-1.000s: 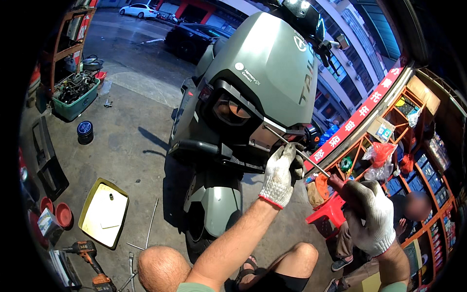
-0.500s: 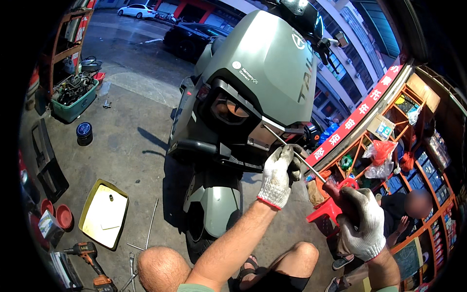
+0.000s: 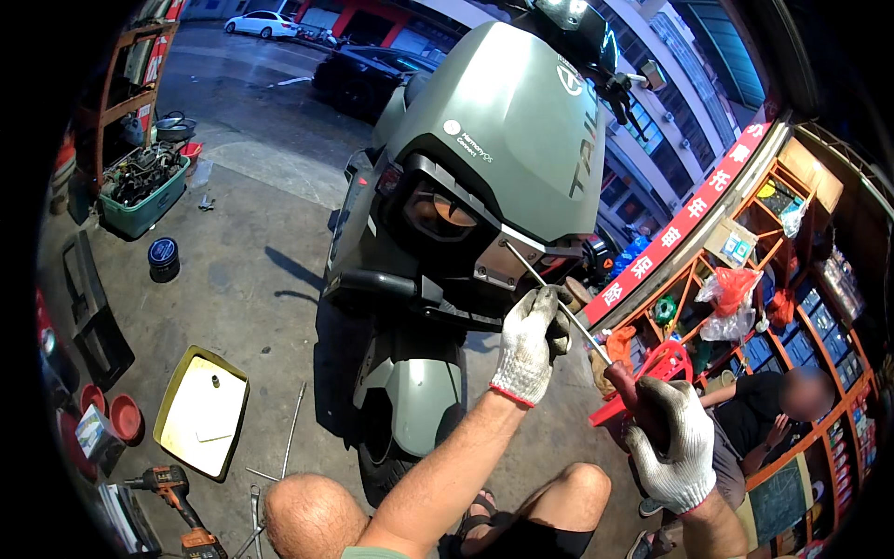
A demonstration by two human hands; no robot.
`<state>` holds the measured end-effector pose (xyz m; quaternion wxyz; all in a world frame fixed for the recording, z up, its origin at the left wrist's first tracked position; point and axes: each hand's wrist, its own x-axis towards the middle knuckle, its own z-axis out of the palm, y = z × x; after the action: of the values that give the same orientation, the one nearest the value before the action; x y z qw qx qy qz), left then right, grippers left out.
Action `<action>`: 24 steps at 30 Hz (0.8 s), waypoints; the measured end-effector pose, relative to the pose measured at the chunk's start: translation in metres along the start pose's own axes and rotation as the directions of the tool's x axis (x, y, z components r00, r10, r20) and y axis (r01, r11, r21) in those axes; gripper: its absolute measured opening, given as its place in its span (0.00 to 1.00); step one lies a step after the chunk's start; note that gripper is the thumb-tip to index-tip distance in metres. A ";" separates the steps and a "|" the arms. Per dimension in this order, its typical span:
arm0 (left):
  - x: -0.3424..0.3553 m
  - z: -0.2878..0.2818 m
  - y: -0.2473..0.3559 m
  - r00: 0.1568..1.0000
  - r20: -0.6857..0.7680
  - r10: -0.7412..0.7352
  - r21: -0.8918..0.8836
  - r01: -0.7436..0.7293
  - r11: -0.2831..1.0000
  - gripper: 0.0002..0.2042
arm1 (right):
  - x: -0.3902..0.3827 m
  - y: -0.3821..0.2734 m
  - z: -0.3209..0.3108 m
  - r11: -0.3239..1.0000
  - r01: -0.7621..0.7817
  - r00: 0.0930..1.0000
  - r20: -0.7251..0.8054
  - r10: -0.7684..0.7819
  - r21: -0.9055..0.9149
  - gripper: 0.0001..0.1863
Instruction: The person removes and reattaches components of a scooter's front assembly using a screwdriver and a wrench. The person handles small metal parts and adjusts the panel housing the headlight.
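A long screwdriver with a bare metal shaft and a dark red handle slants between my two gloved hands. Its tip meets a metal plate beside the headlight of a grey-green scooter. My left hand is closed around the shaft, part way to the tip. At the other end, my right hand wraps the handle, with the thumb on the near side. Both gloves are white knit with dark, dirty fingers. The tip's contact with any screw is too small to make out.
A yellow tray with a small socket lies left, near a cordless impact driver and metal wrenches. Behind the right hand are a red plastic stool, a seated person and shelves. A green bin stands far left.
My right hand and the screwdriver's handle have shifted left and slightly down. The left hand has moved a little, staying on the shaft. The tip remains at the plate.
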<state>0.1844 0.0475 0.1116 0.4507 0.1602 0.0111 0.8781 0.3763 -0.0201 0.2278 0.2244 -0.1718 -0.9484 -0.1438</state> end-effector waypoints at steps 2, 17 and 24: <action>0.000 -0.002 -0.001 1.000 0.002 0.016 0.008 -0.016 1.000 0.11 | -0.001 -0.001 0.002 1.000 -0.007 1.000 -0.003 0.007 0.008 0.31; -0.004 -0.013 0.004 0.998 -0.034 0.047 -0.001 -0.047 0.999 0.12 | -0.017 -0.029 0.045 0.923 -0.168 0.985 0.027 0.169 0.346 0.37; -0.009 -0.007 0.008 0.998 -0.057 0.016 -0.157 -0.025 0.987 0.11 | -0.015 -0.062 0.064 0.773 -0.277 0.941 0.000 0.337 0.571 0.31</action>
<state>0.1812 0.0364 0.1038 0.4523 0.0996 -0.0475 0.8850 0.3409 -0.0574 0.1532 0.3335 -0.2429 -0.8945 0.1720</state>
